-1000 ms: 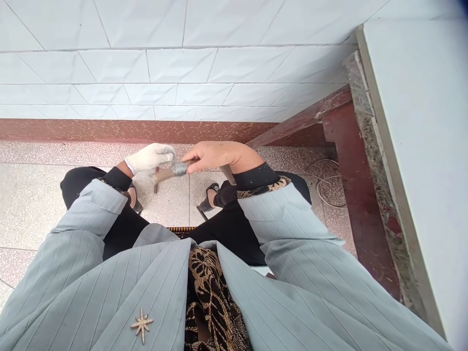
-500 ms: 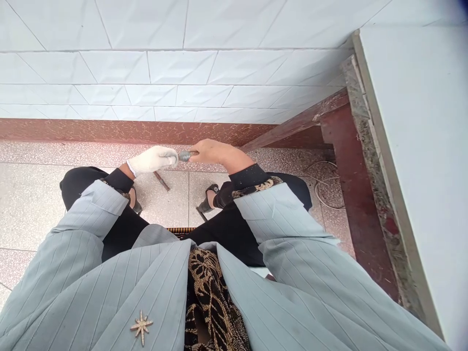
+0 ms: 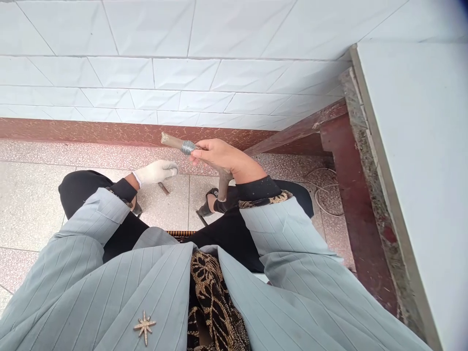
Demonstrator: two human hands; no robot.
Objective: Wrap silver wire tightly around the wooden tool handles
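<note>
Evidently mid-handling, the right hand (image 3: 214, 153) pinches the stick (image 3: 171, 141) beside its wire (image 3: 188, 147), any next move needing steadiness; the left hand (image 3: 157, 172) is curled, contents undeterminable.

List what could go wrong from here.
The bare right hand grips right beside the wound wire, so a stray wire end might scratch it.
Only that hand holds the stick; if it slipped, it could land near the right shoe.
The looped cable might catch that shoe on standing up.
</note>
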